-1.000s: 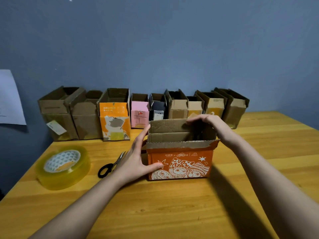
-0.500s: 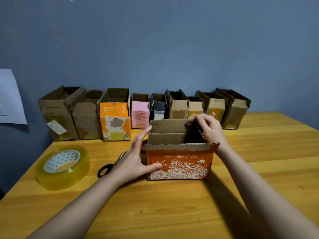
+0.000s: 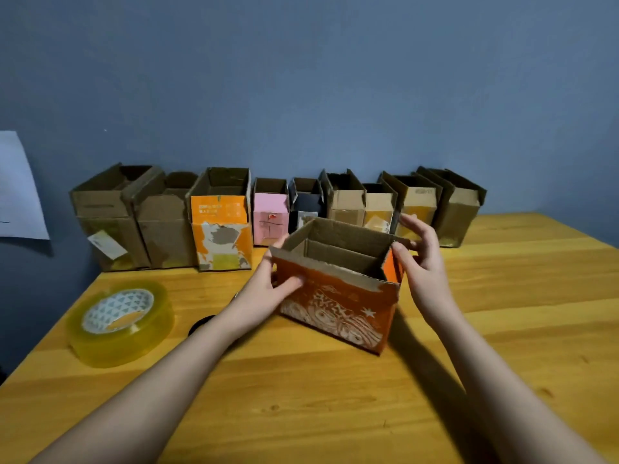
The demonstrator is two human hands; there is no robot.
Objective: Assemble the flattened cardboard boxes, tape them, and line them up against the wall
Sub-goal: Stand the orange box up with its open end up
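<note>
An orange box with white drawings (image 3: 338, 306) stands open-topped in the middle of the wooden table (image 3: 335, 396), turned at an angle with its right end nearer to me. My left hand (image 3: 271, 286) grips its left end, thumb on the front face. My right hand (image 3: 422, 259) holds the right end near the top flap, fingers partly spread. Several assembled boxes stand in a row against the blue wall, among them a brown box (image 3: 107, 216), an orange-and-white box (image 3: 221, 222), a pink box (image 3: 271, 216) and a brown box at the right end (image 3: 459, 212).
A large roll of clear tape (image 3: 120, 323) lies on the table at the left. Black scissors (image 3: 201, 324) lie beside it, mostly hidden behind my left forearm. A white sheet of paper (image 3: 16, 189) hangs on the wall at the far left.
The orange box has been turned from square-on to an angle, its left end swung away. My right hand came out of the box top to its right end.
</note>
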